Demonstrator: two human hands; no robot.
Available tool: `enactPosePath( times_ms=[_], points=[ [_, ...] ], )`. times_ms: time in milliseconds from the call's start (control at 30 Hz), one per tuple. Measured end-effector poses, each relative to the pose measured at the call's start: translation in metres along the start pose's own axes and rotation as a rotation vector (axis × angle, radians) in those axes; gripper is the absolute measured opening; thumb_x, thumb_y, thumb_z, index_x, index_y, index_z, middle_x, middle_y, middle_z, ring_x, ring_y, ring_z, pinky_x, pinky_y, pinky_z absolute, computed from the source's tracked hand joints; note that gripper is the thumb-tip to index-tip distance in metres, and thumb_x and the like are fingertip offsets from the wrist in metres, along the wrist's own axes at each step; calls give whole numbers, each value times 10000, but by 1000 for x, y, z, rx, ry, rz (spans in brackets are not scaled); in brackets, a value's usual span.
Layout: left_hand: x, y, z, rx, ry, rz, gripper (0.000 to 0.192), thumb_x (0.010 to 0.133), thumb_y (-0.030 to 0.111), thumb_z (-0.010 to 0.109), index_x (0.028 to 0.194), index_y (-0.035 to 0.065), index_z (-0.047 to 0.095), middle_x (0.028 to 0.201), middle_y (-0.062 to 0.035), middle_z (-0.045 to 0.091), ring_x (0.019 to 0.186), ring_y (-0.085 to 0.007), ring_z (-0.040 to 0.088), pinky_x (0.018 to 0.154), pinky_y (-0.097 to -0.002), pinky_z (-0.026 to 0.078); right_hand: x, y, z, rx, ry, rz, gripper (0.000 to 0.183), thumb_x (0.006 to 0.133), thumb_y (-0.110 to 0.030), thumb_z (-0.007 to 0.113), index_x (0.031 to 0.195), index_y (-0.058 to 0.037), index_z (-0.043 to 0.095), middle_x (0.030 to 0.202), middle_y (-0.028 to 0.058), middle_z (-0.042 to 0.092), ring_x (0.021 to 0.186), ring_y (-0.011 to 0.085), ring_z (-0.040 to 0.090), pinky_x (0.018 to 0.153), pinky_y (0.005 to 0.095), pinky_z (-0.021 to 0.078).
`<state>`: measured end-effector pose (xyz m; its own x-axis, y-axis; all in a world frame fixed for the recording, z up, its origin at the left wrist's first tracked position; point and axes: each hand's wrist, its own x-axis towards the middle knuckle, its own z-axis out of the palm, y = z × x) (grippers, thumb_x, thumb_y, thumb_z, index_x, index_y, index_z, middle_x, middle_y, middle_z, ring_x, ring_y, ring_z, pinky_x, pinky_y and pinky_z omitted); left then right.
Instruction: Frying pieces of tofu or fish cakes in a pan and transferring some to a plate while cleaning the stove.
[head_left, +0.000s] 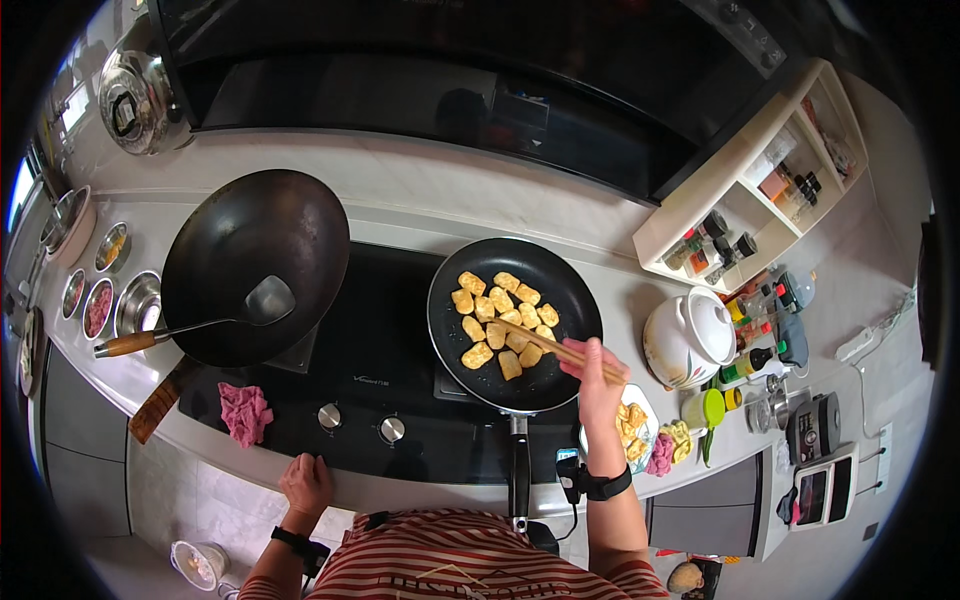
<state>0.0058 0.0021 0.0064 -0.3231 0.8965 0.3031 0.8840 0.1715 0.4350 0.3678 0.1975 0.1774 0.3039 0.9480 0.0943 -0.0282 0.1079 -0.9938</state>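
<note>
My right hand (596, 382) grips a pair of wooden chopsticks (551, 346) over a black frying pan (517, 259). The chopstick tips reach in among several golden-browned pieces of what looks like tofu (510, 365) in the pan. The pan sits on the right side of a black glass cooktop (349, 337), its handle (519, 457) towards me. Partly under my right wrist is a plate (645, 409) holding more browned pieces (632, 427). My left hand (307, 484) rests at the counter's front edge with fingers curled, nothing visible in it.
On the left burner stands a dark wok (247, 225) with a metal spatula (270, 300) across it. Steel bowls of chopped ingredients (97, 309) lie further left. A pink cloth (245, 414) is near the knobs. To the right are a white lidded pot (686, 341) and bottles (750, 364).
</note>
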Motion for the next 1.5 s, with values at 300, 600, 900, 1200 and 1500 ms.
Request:
enactPosePath(
  times_ms=[300,600,900,1200,1500],
  points=[
    [3,4,-4,-23,1,6,202,826,103,576,695,65,427,621,-136,499,590,-361,533,503,-459,391,-19,-9,8,-546,-417,-495,137,874,-62,608,898,55,674,916,163,684,818,220,666,714,288,532],
    [3,4,-3,-15,0,7,205,826,105,576,695,66,423,618,-133,495,587,-361,531,498,-460,389,-14,6,6,-252,-196,-117,329,933,-242,556,894,67,660,874,159,681,766,225,678,668,291,550],
    [2,3,-4,-18,3,8,193,813,96,587,698,65,435,618,-131,497,586,-352,532,507,-449,399,1,8,-6,94,122,148,523,943,-441,487,882,66,602,892,185,662,729,229,673,623,305,560],
    [1,1,-2,-55,29,22,213,806,93,591,667,64,431,590,-122,483,566,-346,526,503,-443,395,-25,-3,12,-486,-473,-515,137,859,-52,620,891,74,665,926,169,684,857,227,673,768,290,529],
    [2,3,-4,-43,16,18,208,809,95,584,667,64,435,593,-126,484,566,-349,525,501,-443,394,-15,8,10,-101,-102,-12,450,956,-346,504,895,82,630,870,182,672,747,250,679,650,323,564]
  ],
)
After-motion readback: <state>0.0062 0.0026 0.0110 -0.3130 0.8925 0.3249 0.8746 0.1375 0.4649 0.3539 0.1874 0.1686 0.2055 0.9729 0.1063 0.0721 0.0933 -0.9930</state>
